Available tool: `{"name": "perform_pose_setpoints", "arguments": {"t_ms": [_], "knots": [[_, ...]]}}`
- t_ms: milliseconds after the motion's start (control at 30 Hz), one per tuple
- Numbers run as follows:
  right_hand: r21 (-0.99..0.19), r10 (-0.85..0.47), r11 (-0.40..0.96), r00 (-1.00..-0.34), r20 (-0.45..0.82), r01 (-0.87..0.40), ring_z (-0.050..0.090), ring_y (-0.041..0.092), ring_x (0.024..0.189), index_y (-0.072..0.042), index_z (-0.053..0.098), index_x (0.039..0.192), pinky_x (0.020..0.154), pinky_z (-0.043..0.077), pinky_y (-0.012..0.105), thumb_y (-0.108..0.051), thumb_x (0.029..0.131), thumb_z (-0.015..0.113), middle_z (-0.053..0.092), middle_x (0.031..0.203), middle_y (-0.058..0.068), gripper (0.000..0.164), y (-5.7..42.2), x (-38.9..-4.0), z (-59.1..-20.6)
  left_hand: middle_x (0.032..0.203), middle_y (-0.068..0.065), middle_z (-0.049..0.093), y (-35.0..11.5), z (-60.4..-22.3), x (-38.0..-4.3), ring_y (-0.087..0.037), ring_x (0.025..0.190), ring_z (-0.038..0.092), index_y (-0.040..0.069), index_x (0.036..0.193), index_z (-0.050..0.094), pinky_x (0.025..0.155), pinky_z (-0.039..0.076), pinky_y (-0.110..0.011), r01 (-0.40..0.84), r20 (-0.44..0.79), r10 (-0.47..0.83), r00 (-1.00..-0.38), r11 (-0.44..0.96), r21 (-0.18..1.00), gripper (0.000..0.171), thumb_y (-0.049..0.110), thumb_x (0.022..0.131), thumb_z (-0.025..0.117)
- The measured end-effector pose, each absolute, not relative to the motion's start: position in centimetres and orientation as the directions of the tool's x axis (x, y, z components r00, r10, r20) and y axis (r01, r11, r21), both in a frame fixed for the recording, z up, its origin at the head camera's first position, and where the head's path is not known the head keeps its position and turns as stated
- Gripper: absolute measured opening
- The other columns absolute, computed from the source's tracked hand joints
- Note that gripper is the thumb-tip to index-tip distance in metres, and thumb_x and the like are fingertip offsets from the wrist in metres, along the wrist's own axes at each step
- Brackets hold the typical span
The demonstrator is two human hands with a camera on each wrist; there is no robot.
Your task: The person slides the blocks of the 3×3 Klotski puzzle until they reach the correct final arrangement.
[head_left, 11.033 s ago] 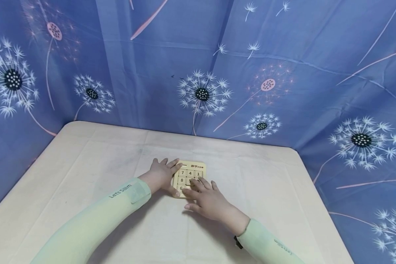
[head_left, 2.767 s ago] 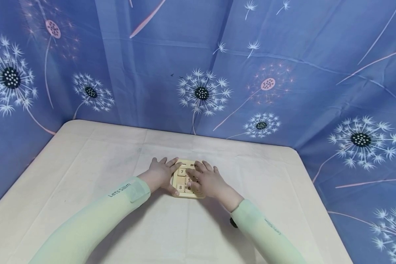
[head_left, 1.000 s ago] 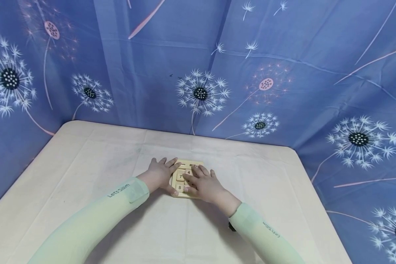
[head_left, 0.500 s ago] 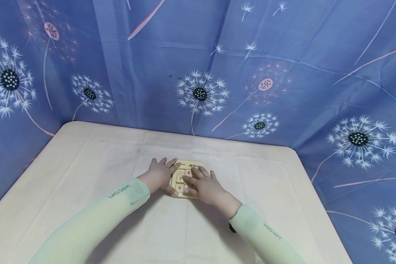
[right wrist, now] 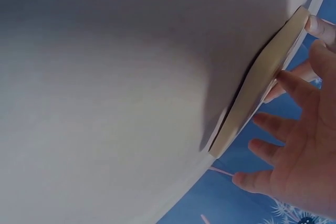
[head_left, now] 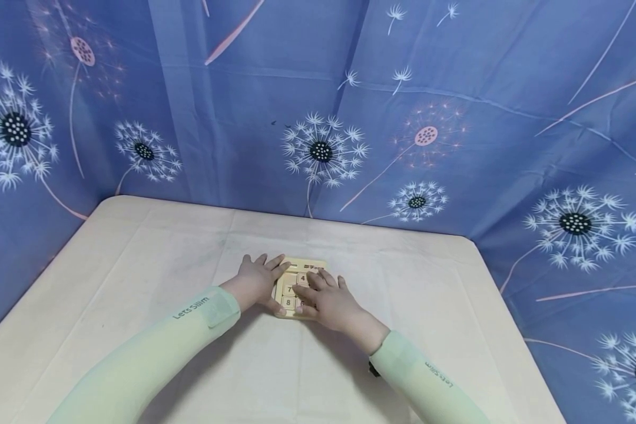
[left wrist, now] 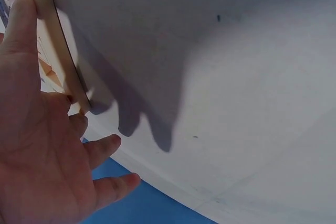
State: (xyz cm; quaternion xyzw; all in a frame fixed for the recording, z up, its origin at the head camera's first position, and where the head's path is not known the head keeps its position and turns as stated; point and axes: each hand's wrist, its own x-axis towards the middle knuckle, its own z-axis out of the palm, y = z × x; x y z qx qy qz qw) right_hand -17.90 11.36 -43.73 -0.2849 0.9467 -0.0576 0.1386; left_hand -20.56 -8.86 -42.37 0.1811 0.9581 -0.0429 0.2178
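Observation:
A pale yellow number slide puzzle point(head_left: 302, 262) lies flat on the table. In its left column, tile 7 point(head_left: 289, 290) sits in the middle row and tile 8 point(head_left: 288, 302) below it, under a vacant top-left slot. Tile 4 point(head_left: 302, 278) shows in the top row. With fingers spread, my left hand point(head_left: 257, 281) rests along the left side, thumb on the near corner of the frame point(left wrist: 59, 43) and index finger at the far one. My right hand point(head_left: 335, 301) lies over the right half, fingers extended, its index fingertip at tile 7. The right-hand tiles are mostly hidden beneath it.
The table point(head_left: 191, 353) has a light cover and rounded far corners. Blue curtains point(head_left: 233, 129) printed with dandelions hang behind it and on both sides. Pale green sleeves point(head_left: 153, 347) cover both forearms.
Tile 7 has slid from the top-left slot down to the middle row, my right index finger moving with it. Earlier, tile 8 went from middle to bottom left. My left hand stays put.

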Motion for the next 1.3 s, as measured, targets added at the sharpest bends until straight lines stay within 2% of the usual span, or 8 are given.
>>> {"name": "perform_pose_setpoints", "arguments": {"t_ms": [433, 700, 1300], "knots": [[-0.195, -0.596, 0.802, -0.78, -0.188, -0.565, 0.029, 0.043, 0.156, -0.024, 0.052, 0.151, 0.121, 0.028, 0.074, -0.053, 0.102, 0.053, 0.038, 0.165, 0.015, 0.057, 12.5, -18.1, -43.9, 0.175, -0.001, 0.015, -8.8, -42.6, -20.6, -0.038, 0.159, 0.025, 0.021, 0.165, 0.023, 0.127, 0.025, -0.064, 0.356, -0.435, 0.324, -0.84, 0.935, 0.008, 0.117, 0.075, 0.075, 0.074], [-0.188, -0.568, 0.821, -0.806, -0.168, -0.539, 0.029, 0.045, 0.155, -0.022, 0.051, 0.152, 0.12, 0.03, 0.073, -0.05, 0.103, 0.054, 0.038, 0.165, 0.016, 0.057, 13.6, -18.7, -44.1, 0.175, 0.0, 0.016, -8.7, -42.5, -20.7, -0.036, 0.159, 0.025, 0.021, 0.165, 0.022, 0.127, 0.025, -0.063, 0.355, -0.442, 0.32, -0.838, 0.935, 0.005, 0.117, 0.075, 0.075, 0.074], [-0.203, -0.552, 0.831, -0.812, -0.19, -0.517, 0.026, 0.047, 0.156, -0.027, 0.049, 0.154, 0.12, 0.027, 0.074, -0.051, 0.104, 0.051, 0.036, 0.166, 0.018, 0.055, 13.7, -19.1, -44.2, 0.175, 0.0, 0.016, -8.5, -42.1, -20.6, -0.036, 0.16, 0.023, 0.021, 0.165, 0.023, 0.127, 0.024, -0.064, 0.355, -0.444, 0.316, -0.839, 0.935, -0.007, 0.117, 0.074, 0.075, 0.074]]}}
